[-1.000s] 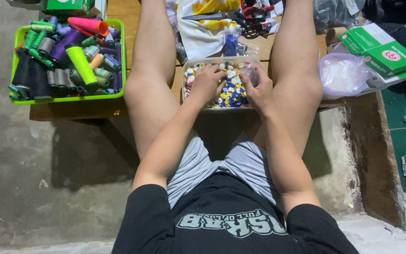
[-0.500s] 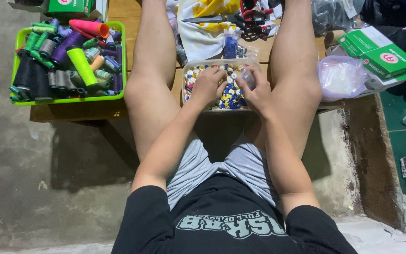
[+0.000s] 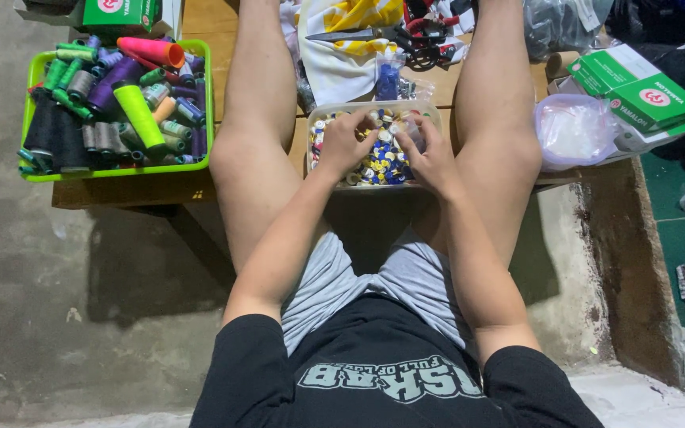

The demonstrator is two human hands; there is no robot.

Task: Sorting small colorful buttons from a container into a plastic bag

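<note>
Seen from above my own lap: I sit with bare knees spread, and both my hands are down in a clear plastic tub (image 3: pixel 316 127) of small buttons (image 3: pixel 382 162), blue, white and yellow, set between my thighs; my left hand (image 3: pixel 345 143) lies curled over the near left part of the heap, fingers bent down into the buttons; whether it pinches one I cannot tell; my right hand (image 3: pixel 430 154) rests just beside it, fingertips drawn together over the pile, and what they hold, if anything, is hidden; I judge the step in hand to be picking through the buttons, and the next move calls for a fine fingertip pinch on a single piece; the buttons lie directly under and ahead of both hands; well off beyond my left hand sits a green tray (image 3: pixel 208 95) of thread spools; scissors (image 3: pixel 374 33) lie ahead of the tub.
</note>
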